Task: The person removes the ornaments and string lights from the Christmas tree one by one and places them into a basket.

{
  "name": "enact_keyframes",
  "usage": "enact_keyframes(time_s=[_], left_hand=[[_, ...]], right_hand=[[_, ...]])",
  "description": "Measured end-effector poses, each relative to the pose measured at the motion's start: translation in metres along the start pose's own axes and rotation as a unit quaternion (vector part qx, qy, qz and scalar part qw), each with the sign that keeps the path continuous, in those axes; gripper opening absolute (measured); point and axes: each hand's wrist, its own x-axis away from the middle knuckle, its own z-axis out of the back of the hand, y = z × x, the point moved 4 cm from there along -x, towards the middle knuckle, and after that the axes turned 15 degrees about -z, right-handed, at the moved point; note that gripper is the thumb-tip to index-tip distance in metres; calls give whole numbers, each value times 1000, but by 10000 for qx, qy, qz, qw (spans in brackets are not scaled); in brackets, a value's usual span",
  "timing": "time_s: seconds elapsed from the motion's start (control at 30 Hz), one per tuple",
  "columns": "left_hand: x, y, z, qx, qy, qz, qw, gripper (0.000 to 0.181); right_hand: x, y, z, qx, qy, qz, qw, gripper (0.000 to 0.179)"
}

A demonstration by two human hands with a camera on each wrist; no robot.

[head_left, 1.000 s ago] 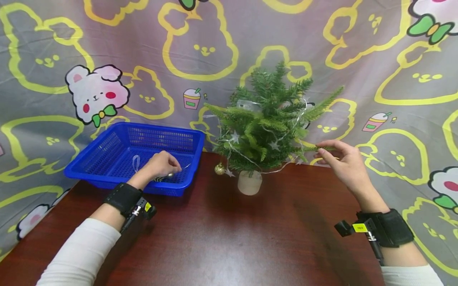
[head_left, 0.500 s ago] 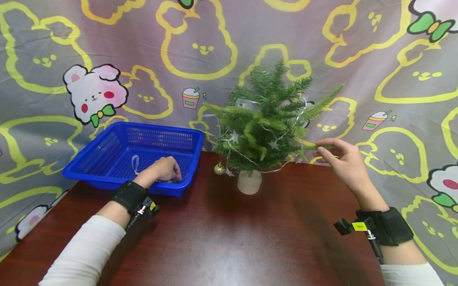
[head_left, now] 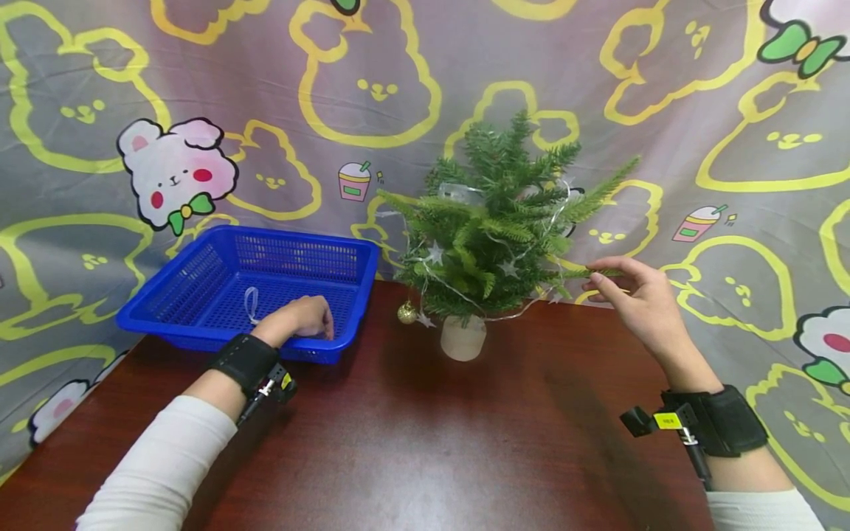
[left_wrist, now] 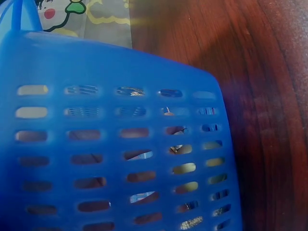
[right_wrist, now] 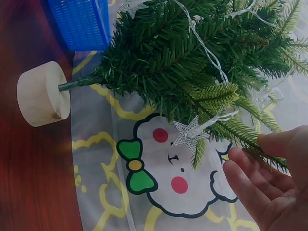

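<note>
While both hands work:
Surface [head_left: 425, 442]: dark red wood, lower frame.
Backdrop [head_left: 425, 74]: grey bunny-print cloth.
Left hand [head_left: 300, 318]: in basket [head_left: 199, 324], fingers curled, contents unclear.
Right hand [head_left: 634, 299]: fingers pinch a tree [head_left: 498, 228] branch.

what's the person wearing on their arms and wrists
Both arms are in pale cream long sleeves pushed back from the wrists. The left hand and right hand are bare. Each wrist carries a wide black strap holding a small black camera unit with a yellow label and a short metal fitting.
</note>
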Motion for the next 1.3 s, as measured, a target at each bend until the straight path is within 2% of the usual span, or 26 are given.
enact_keyframes(time_s=[0.3, 0.4, 0.53, 0.63, 0.7, 0.77, 0.87, 0.97, 1.07, 1.23, 1.3], left_hand=[[-3, -5, -4, -11, -150, 65, 9999, 8], [-4, -6, -3, 45, -37, 147, 9999, 10], [-1, -7, 5, 202, 468, 320, 9982, 19], [4, -7, 16, 399, 1177, 293, 9918, 24], [7, -6, 25, 567, 1793, 146, 9821, 26], [10, -4, 33, 704, 2468, -97, 9665, 22], [14, 6, 42, 906, 3409, -541, 9341, 17], [19, 21, 46, 1213, 4006, -988, 9028, 15], [22, 37, 46, 1809, 4126, -1394, 8818, 18], [23, 63, 39, 3128, 3709, -1910, 8533, 21], [23, 71, 35, 3361, 3590, -2016, 8471, 21]], right_hand=[[0, 0, -1, -35, -33, 67, 10000, 23], [0, 1, -1, 12, 1, 22, 10000, 23], [-1, 1, -2, 24, -14, 35, 10000, 22], [-1, 1, -2, -30, -52, 49, 10000, 23], [-1, 2, -2, -35, -49, 32, 10000, 23], [-1, 1, -1, -60, -52, 41, 10000, 24], [-1, 1, -1, -46, -40, 22, 10000, 24], [-2, 2, -2, -35, -54, -6, 10000, 24], [-4, 4, -2, -38, -52, -82, 9999, 25], [-6, 6, -3, -21, -45, -149, 9999, 26], [-7, 6, -3, -70, -56, -190, 9998, 26]])
